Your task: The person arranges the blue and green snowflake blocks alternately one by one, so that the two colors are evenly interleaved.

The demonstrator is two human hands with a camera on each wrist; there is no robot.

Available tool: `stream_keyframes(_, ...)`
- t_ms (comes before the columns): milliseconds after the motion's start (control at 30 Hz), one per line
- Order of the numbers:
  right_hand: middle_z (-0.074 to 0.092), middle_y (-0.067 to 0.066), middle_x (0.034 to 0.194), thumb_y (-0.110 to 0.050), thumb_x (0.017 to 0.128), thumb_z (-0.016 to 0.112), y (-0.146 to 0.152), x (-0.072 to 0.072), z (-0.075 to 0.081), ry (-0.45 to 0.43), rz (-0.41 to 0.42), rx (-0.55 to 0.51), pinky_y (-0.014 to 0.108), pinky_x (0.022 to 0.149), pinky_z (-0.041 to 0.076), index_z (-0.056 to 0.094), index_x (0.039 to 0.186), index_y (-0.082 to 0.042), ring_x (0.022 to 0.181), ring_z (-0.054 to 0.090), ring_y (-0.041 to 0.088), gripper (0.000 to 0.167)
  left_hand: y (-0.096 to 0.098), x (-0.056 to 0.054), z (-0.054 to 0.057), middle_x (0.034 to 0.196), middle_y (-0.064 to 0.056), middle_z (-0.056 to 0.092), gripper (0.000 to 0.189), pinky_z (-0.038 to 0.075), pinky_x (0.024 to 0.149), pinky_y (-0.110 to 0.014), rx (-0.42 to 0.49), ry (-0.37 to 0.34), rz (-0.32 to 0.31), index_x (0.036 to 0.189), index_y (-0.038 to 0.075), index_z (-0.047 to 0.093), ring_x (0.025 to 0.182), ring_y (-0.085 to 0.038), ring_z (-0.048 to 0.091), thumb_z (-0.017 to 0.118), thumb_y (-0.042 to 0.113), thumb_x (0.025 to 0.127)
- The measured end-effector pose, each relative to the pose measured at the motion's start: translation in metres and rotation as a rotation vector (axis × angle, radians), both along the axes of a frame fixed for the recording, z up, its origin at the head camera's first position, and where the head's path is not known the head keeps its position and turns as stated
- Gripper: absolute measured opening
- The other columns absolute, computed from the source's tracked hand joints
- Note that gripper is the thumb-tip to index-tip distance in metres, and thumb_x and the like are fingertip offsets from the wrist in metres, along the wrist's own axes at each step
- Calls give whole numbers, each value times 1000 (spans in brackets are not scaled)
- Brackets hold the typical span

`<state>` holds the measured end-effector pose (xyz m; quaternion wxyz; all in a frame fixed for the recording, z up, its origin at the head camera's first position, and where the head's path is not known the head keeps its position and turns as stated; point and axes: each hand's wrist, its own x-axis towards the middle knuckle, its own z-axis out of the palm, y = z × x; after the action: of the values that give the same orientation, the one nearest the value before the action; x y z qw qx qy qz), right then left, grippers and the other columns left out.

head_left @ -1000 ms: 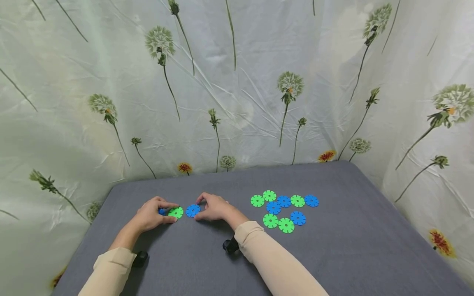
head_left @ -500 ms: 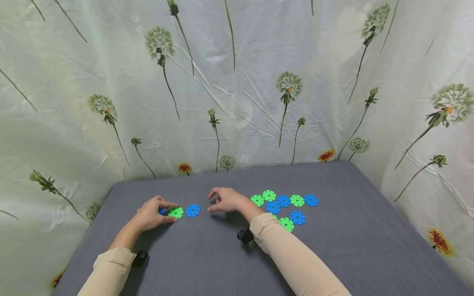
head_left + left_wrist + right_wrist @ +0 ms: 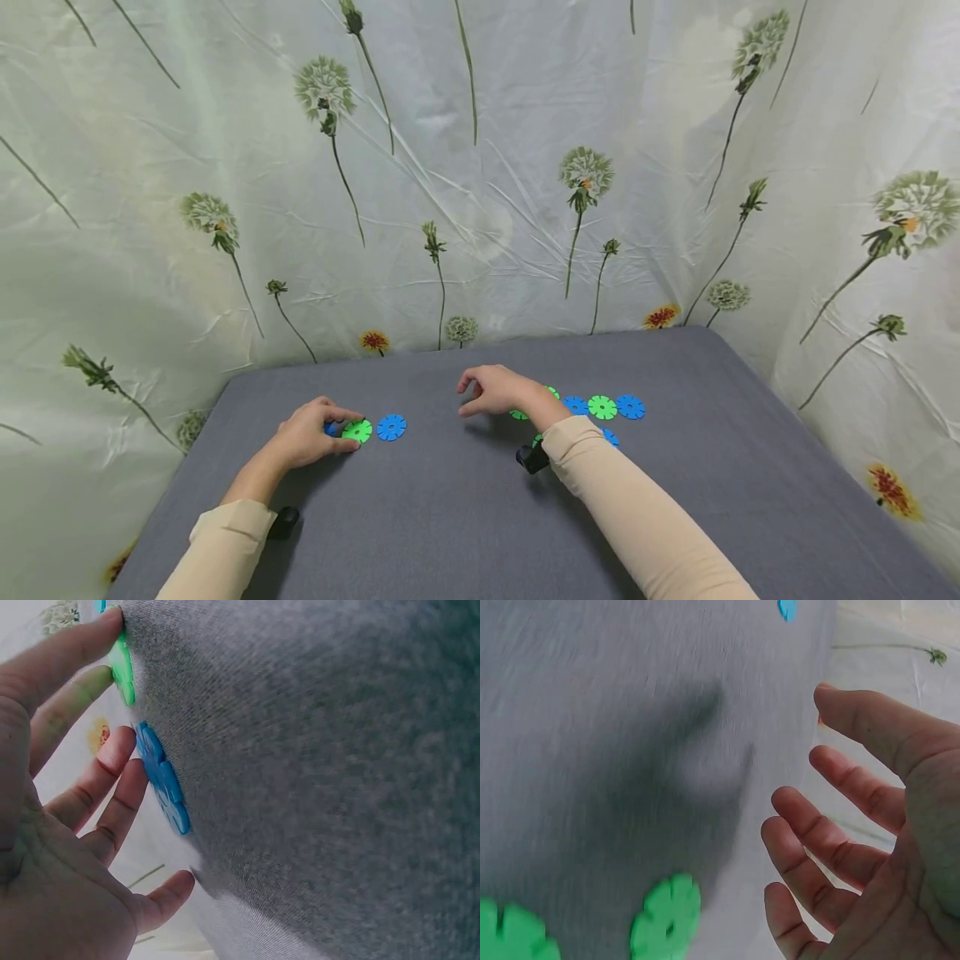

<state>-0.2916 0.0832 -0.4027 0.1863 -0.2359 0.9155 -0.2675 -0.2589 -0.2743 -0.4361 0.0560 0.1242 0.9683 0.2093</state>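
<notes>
Left hand [image 3: 307, 433] sits low at the surface [image 3: 442, 533], thumb and forefinger set narrowly on opposite edges of a green disc [image 3: 360, 431], holding it between them. We see slots round the disc's rim. Inside the same grip, on the palm side of that disc, lies a first blue disc [image 3: 329, 429], mostly hidden from above; from the left wrist we find it under the middle and ring fingertips, with the little finger spread apart from it. We cannot tell whether these two discs touch. Just beyond the left fingertips, on the side toward the other hand, a second blue disc [image 3: 392, 427] lies flat on its own, free of both hands.

Right hand [image 3: 498, 390] hangs above the surface holding nothing, fingers loosely bent, a wide gap between thumb and forefinger; we note its shadow below. To the right of this hand, partly behind its wrist and sleeve [image 3: 637, 500], we see a scatter of green and blue discs. Clear of the arm are a farther green disc [image 3: 602, 407] and, just beside it, an outermost blue disc [image 3: 631, 407]. From the right wrist, two green pieces show past the little-finger side. Beyond both hands hangs a pale curtain [image 3: 510, 275] printed with dandelions.
</notes>
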Motion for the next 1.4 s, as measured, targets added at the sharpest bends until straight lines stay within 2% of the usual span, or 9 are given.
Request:
stream_keyframes(367,69,14,131,-26,100,79,50,-4,6,1,-64,64,44,98,56,69,134,-11,123,65,29,39,8,-4,0,116,-8,67,53,39,76,-44,10,22,-67,129,19,80,102,-25,60,93,39,83)
stream_keyframes(600,67,18,140,-22,96,83,72,-4,1,12,-129,116,50,103,56,69,137,-12,133,62,36,44,19,-10,-3,122,-10,68,52,40,82,-45,23,8,-73,129,20,80,110,-28,62,94,39,83)
stream_keyframes(733,68,17,142,-22,94,86,79,-4,-3,15,-151,144,63,116,45,69,138,-13,135,62,37,48,25,-10,-1,121,-10,68,52,42,83,-48,25,9,-89,128,19,80,112,-31,63,94,40,82)
stream_keyframes(867,69,14,141,-23,92,88,82,-4,-7,22,-164,157,73,121,33,70,138,-15,136,62,36,50,31,-9,1,119,-8,68,51,44,83,-48,21,5,-97,127,20,82,111,-31,63,95,39,81)
stream_keyframes(1000,69,14,142,-24,91,89,81,-3,-12,37,-159,161,74,121,32,72,137,-17,137,61,36,49,33,-12,-2,121,-8,67,51,45,84,-47,10,-6,-96,126,22,82,113,-30,62,96,39,81)
stream_keyframes(1200,69,14,142,-22,90,90,79,-2,-16,46,-149,160,72,121,33,73,137,-17,137,61,36,50,35,-13,-4,119,-7,66,50,39,83,-44,17,-28,-92,127,22,82,109,-28,59,96,38,81)
stream_keyframes(1400,70,12,141,-22,90,90,77,-1,-17,67,-163,180,69,118,36,75,133,-19,135,62,35,46,37,-11,-2,122,-9,66,50,41,85,-50,21,-26,-90,126,23,82,112,-31,60,96,38,81)
